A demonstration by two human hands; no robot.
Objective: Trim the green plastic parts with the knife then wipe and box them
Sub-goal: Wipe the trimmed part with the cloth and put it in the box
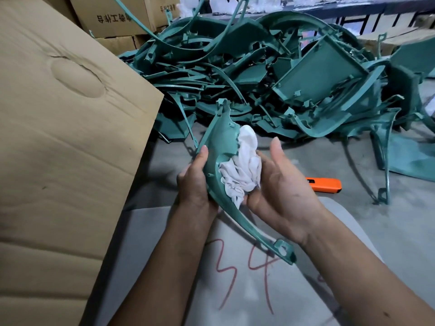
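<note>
My left hand (195, 182) grips a long curved green plastic part (217, 147) near its wide upper end; the part's thin tail runs down to a mounting eye at the lower right. A crumpled white cloth (242, 170) lies against the part's inner face, and my right hand (280, 189) holds it there, palm up, with the thumb raised and the fingers curled under the cloth. An orange knife (326, 185) lies on the grey floor just right of my right hand. A big heap of green plastic parts (270, 74) fills the floor beyond my hands.
A large cardboard box flap (63, 137) stands close on the left. More cardboard boxes (115, 17) are stacked at the back left. A grey surface with red figures (235, 274) lies under my forearms. Loose green parts (404, 156) stand at the right.
</note>
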